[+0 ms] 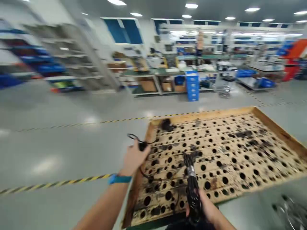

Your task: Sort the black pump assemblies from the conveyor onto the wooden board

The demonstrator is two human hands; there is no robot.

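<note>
My left hand (pixel 135 155), a blue band at its wrist, is closed at the left rim of a large board (pixel 189 137) full of round holes. In its grip is a thin black cable (pixel 133 136) with a dark lump at the fingers; part of the cable loops out beyond the rim. My right hand (pixel 206 204) is wrapped around a bundle of black cables (pixel 193 187) at the board's near edge. A shiny clear or silvery wrap binds the bundle near its far end. On the board's far left corner lies a dark coiled thing (pixel 166 124), blurred.
A raised wooden rim (pixel 280 127) surrounds the board. Yellow-and-black tape (pixel 72 182) marks the grey floor. Blue stacked crates (pixel 192 86) stand before workbenches at the back. Shelves (pixel 72 54) with bins are at left. A blurred clear-and-dark object (pixel 292 212) is at lower right.
</note>
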